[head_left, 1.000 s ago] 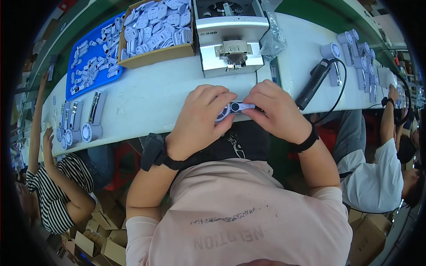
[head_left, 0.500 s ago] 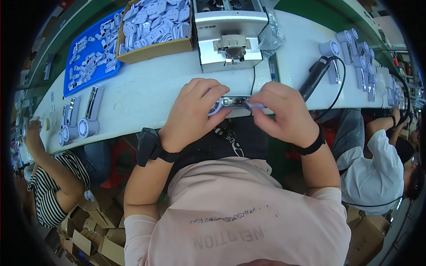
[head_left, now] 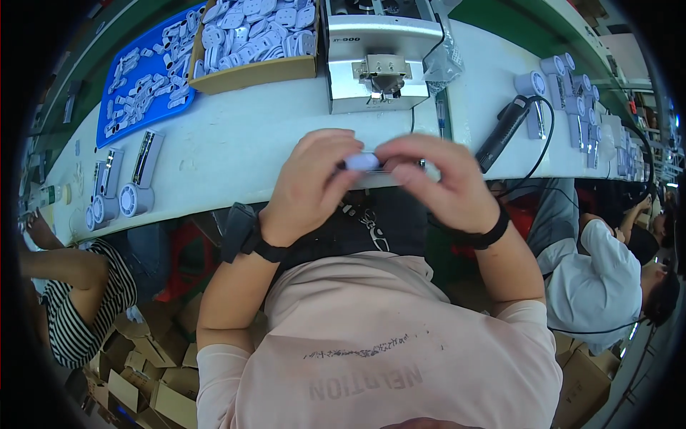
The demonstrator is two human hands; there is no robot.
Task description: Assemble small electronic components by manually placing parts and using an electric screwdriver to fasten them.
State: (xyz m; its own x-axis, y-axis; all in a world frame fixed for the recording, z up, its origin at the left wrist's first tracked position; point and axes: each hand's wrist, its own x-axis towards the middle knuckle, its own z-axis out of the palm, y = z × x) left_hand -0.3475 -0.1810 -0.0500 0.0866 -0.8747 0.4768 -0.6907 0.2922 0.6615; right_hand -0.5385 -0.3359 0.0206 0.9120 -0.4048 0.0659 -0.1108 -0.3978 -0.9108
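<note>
Both hands meet over a small pale lavender handheld fan [head_left: 362,162] at the table's front edge, in front of the silver machine. My left hand [head_left: 314,175] is closed around its left end, thumb and forefinger curled about the rounded pale part. My right hand [head_left: 446,175] is bent over the other end, with forefinger and thumb at the housing. That hand is slightly blurred, and its fingers cover most of the handle, so I cannot make out any small piece between them.
Behind stand a silver machine [head_left: 382,89], a cardboard box [head_left: 254,77] of pale covers and a blue tray [head_left: 146,123] of small parts. Fan units [head_left: 136,200] stand at left, more fans [head_left: 530,84] at right beside a black corded tool [head_left: 504,132]. Co-workers sit on both sides.
My right hand has come left, closer to my left hand. The fan's open handle, visible before, is now mostly covered, and a rounded pale part shows by my left fingertips.
</note>
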